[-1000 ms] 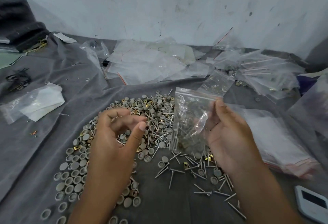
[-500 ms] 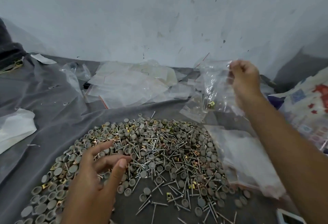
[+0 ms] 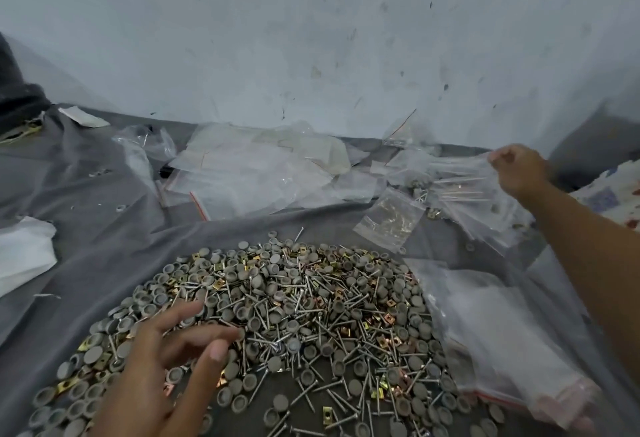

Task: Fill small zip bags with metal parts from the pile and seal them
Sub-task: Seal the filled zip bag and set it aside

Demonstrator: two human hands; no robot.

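Both hands moved: right hand (image 3: 516, 169) now lowers its pinched zip bag (image 3: 460, 176) onto the cloth's far-right bags; left hand (image 3: 166, 353) hovers open-fingered over the pile (image 3: 311, 305).

A big wall (image 3: 311, 38) fills the back. It is pale, a bit blue-grey, and it has lots of small dark spots and scuff marks on it. The light is soft and a little dim. Below the wall lies a grey cloth (image 3: 86, 228) spread out flat, with folds and wrinkles in it. At the far left sits a dark, lumpy thing (image 3: 17, 97) by the wall; what it is cannot be told. At the far right edge is a white cloth with blue and red pictures (image 3: 613, 194) on it.
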